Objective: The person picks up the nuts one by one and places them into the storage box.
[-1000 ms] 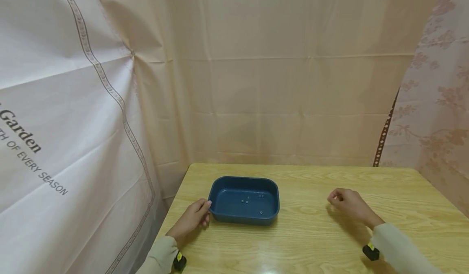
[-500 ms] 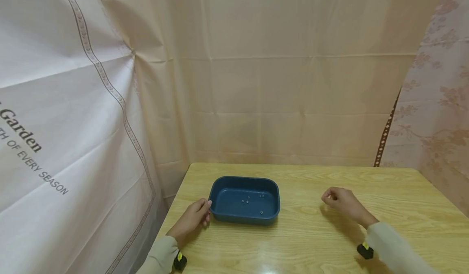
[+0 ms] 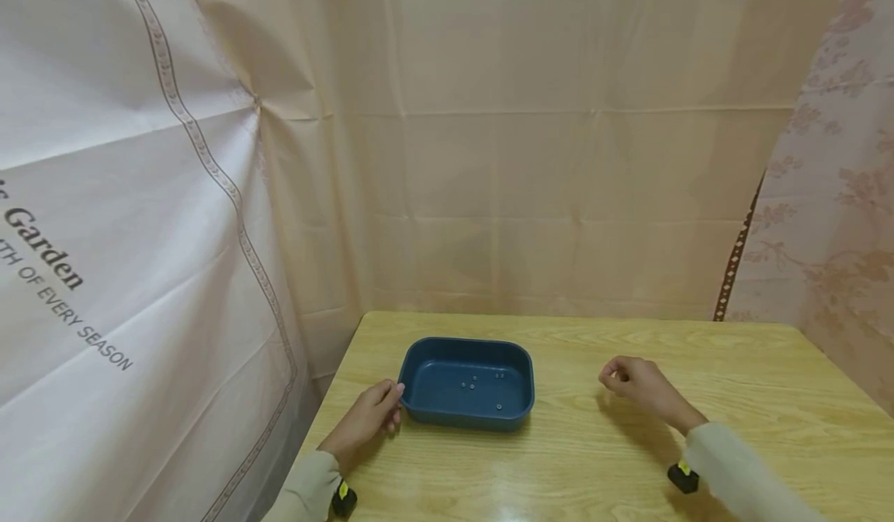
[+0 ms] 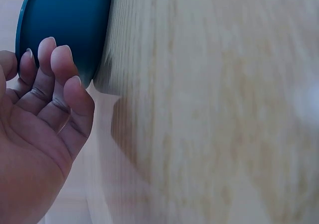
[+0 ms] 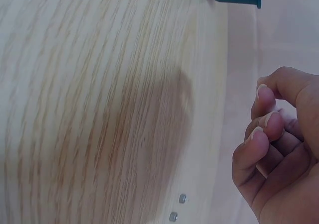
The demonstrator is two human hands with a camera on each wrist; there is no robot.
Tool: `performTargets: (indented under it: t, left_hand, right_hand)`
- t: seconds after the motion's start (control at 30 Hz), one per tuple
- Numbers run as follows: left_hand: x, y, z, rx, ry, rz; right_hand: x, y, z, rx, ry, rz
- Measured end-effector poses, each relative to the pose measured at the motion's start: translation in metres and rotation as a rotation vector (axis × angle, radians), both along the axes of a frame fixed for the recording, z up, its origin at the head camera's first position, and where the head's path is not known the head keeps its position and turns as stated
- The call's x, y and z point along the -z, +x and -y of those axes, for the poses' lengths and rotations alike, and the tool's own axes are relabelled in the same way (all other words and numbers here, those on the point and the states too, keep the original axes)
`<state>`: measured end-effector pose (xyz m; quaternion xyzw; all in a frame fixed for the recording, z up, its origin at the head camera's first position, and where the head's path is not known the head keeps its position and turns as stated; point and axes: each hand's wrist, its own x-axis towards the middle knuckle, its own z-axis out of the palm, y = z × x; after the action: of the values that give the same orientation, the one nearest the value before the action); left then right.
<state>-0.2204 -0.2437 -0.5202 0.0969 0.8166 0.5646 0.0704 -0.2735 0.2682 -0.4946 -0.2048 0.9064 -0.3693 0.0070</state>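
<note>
My left hand (image 3: 366,415) grips the left end of a deep blue tray (image 3: 464,420), its thumb at the rim and its fingers below it outside. In the left wrist view those fingers curl beside the tray's wall (image 4: 70,20). Several small metal nuts (image 3: 471,387) lie scattered on the tray floor. To the right, apart from the tray, my right hand (image 3: 644,386) is held over the table with thumb and index fingertips together. I cannot tell if something small sits between them. The right wrist view shows two hex nuts (image 5: 183,198) on the wood near this hand.
The light wood table (image 3: 559,460) ends at a back edge close to a beige cloth (image 3: 531,196). A white printed cloth (image 3: 140,258) hangs at the left and a floral one (image 3: 831,258) at the right. Black devices (image 3: 683,477) sit at both wrists.
My right hand has moved left across the table, nearer the tray, with its fingertips still together. The left hand and the tray have stayed in place.
</note>
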Motion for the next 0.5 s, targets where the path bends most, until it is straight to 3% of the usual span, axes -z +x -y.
performTargets:
  t: [0.5]
  left_hand:
    - [-0.003,0.002,-0.001,0.001,0.009,0.007]
  right_hand:
    - [-0.005,-0.001,0.018,-0.019,0.001,0.013]
